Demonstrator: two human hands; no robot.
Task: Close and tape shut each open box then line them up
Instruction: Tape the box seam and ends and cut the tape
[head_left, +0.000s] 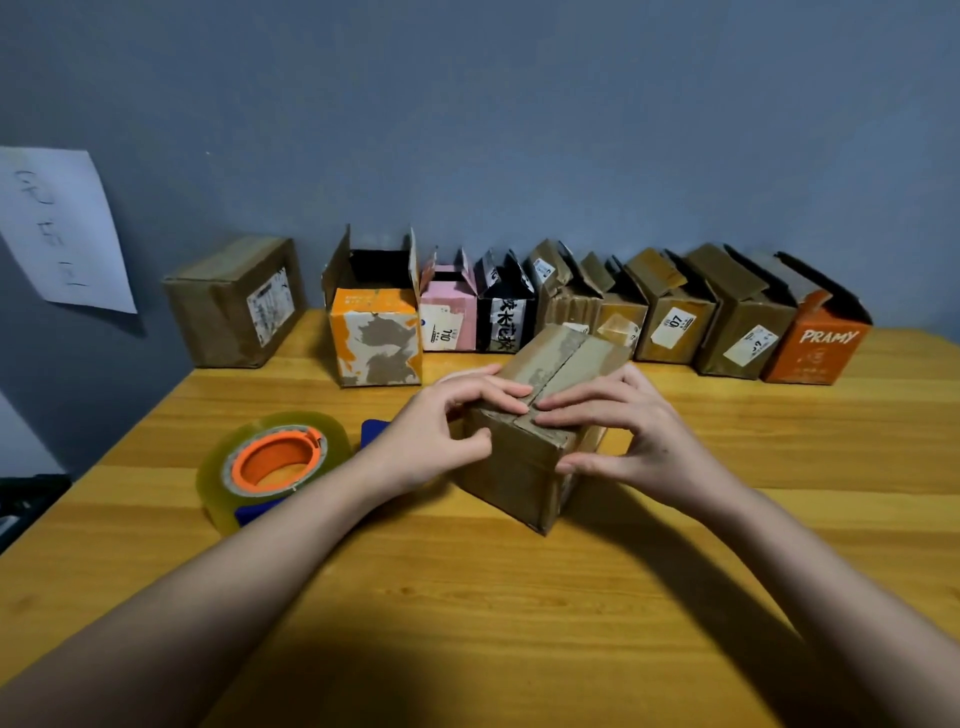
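A scuffed brown cardboard box (540, 415) is sitting mid-bench on the grained yellow wooden bench (467, 597), its top flaps meeting at a seam. The left hand (441, 431) and right hand (618, 436) are gripping it, fingers pressing the flaps, thumbs on its sides. A glossy yellowish tape roll (275, 462) with an orange core is lying just left.

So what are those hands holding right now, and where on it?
Both hold the brown box at its near end. The left hand and right hand press the two top flaps down beside the seam, with thumbs against its sides.
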